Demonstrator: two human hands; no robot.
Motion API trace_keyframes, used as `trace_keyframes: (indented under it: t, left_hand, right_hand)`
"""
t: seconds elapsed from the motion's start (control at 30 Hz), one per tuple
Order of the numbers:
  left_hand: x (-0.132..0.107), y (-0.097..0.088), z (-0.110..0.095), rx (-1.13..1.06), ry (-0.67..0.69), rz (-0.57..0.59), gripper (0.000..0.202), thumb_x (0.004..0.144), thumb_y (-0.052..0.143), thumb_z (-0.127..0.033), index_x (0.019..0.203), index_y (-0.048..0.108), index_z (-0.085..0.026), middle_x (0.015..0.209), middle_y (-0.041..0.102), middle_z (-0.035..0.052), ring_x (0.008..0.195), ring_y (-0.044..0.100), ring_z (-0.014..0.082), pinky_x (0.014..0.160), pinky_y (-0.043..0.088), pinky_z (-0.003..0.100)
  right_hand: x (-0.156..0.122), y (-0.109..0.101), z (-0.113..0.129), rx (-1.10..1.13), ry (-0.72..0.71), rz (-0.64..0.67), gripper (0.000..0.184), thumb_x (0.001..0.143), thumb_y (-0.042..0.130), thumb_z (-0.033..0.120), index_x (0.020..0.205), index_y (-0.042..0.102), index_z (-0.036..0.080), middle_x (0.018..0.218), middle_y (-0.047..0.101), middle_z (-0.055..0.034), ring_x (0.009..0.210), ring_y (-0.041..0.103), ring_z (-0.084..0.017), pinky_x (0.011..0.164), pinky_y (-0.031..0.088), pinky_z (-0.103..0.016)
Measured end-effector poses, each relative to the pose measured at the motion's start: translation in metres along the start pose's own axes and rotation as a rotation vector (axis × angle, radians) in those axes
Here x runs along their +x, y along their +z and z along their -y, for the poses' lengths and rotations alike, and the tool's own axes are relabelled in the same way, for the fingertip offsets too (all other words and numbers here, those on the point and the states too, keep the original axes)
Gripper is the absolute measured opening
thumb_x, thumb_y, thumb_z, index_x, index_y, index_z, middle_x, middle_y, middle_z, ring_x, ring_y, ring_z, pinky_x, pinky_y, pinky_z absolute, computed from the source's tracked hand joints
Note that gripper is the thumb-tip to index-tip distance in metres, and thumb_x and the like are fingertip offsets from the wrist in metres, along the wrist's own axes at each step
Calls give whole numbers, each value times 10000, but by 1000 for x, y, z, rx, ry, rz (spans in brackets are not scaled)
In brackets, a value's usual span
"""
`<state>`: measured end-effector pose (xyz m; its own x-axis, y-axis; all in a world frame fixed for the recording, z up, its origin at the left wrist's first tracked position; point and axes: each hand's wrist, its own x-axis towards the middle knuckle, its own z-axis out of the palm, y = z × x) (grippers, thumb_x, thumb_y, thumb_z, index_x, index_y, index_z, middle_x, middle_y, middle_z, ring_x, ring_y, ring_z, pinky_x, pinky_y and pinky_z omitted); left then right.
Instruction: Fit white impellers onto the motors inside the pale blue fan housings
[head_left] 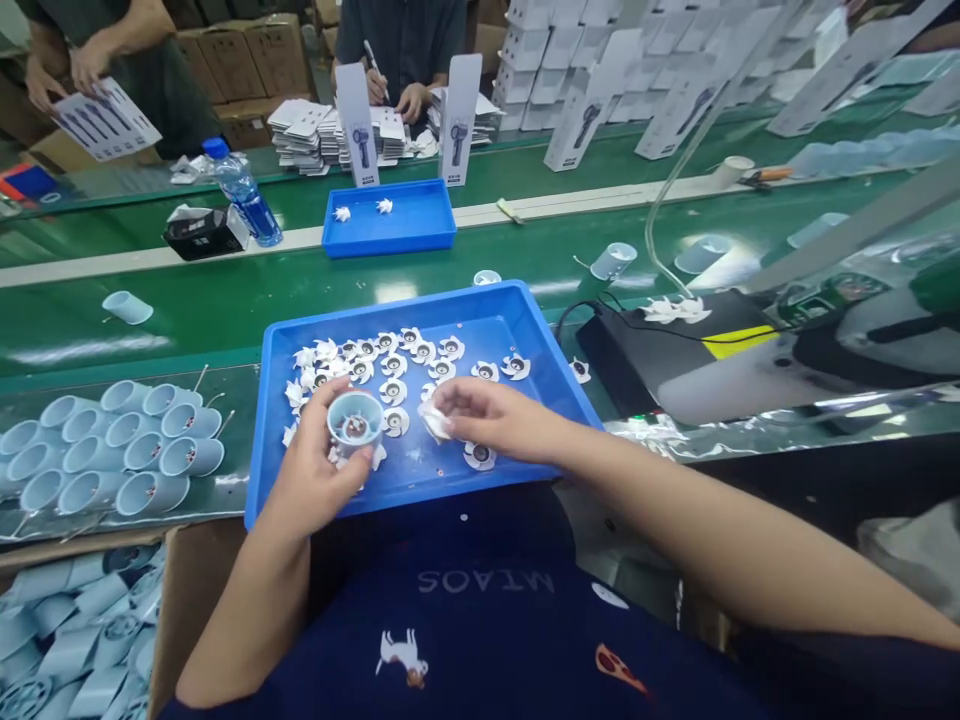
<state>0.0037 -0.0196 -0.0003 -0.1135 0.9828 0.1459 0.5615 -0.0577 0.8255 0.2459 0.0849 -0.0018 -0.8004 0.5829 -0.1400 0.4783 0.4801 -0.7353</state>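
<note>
Your left hand (315, 470) grips pale-blue cup (355, 422) | your right hand (499, 418) pinches white part (435, 422) | risk: slip scatters loose parts (394, 392) in blue tray (397, 302)

Bare tray floor lies just right of the right hand (495, 420), inside the shallow blue plastic tray (450, 300). White plastic fan pieces (390, 365) crowd the tray's left and upper part, in the way there. Pale blue plastic cups (112, 440) block just left of the tray; a flat black device (660, 370) sits near its right wall.
</note>
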Motion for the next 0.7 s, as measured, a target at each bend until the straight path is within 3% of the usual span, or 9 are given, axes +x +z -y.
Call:
trace_keyframes:
  t: [0.07,0.13,0.17,0.23,0.4,0.53,0.6,0.7]
  left_hand:
    - [-7,1,-12,17,59,95,681,794,761,-417,1408,518,-251,1345,634,124,1170,648,303,1000,528,438]
    - [-10,3,-24,92,150,138,627,755,824,-428,1329,614,-288,1285,683,90,1145,664,306,998,538,441]
    - [-10,4,-29,136,194,144,608,746,838,-428,1307,638,-306,1257,700,75,1140,668,304,996,544,441]
    - [-8,7,-37,198,260,151,623,751,841,-428,1332,633,-341,1250,708,59,1143,668,297,988,555,441]
    - [-6,13,-44,236,335,185,695,793,817,-421,1430,540,-392,1275,681,54,1142,651,271,987,551,432]
    - [-4,16,-46,272,364,193,676,826,789,-413,1440,511,-366,1264,669,65,1128,644,264,995,533,432]
    - [-3,18,-47,309,372,183,647,844,771,-414,1432,508,-349,1270,670,69,1133,646,265,1002,526,435]
    - [-3,23,-48,366,385,175,610,866,746,-414,1420,505,-324,1277,683,78,1145,653,273,1001,523,444]
  right_hand:
    - [-17,0,0,559,-35,-13,280,1021,459,274,1270,493,149,1019,697,-75,869,714,-138,823,575,-296]
    - [-30,4,0,1170,-14,-15,338,940,656,389,1181,556,174,989,690,-41,844,722,-132,845,576,-285]
    - [-35,6,0,1379,14,-7,389,861,766,413,1122,592,182,967,690,-21,836,724,-128,845,571,-266]
    - [-39,9,0,1534,67,9,438,757,879,404,1048,638,181,921,693,5,824,724,-110,821,558,-216]
    - [-36,9,2,1524,79,-3,444,737,902,391,1014,648,156,850,709,-2,767,685,-82,771,541,-196]
    - [-33,5,3,1356,-21,-67,390,781,860,393,994,626,165,829,671,6,739,644,-90,721,533,-223]
    - [-33,4,6,1104,-89,-157,294,832,803,344,1011,643,173,864,647,-3,731,621,-96,710,529,-245]
    - [-33,3,15,495,-209,-323,174,877,732,228,1046,708,191,949,610,-34,799,598,-124,775,516,-295]
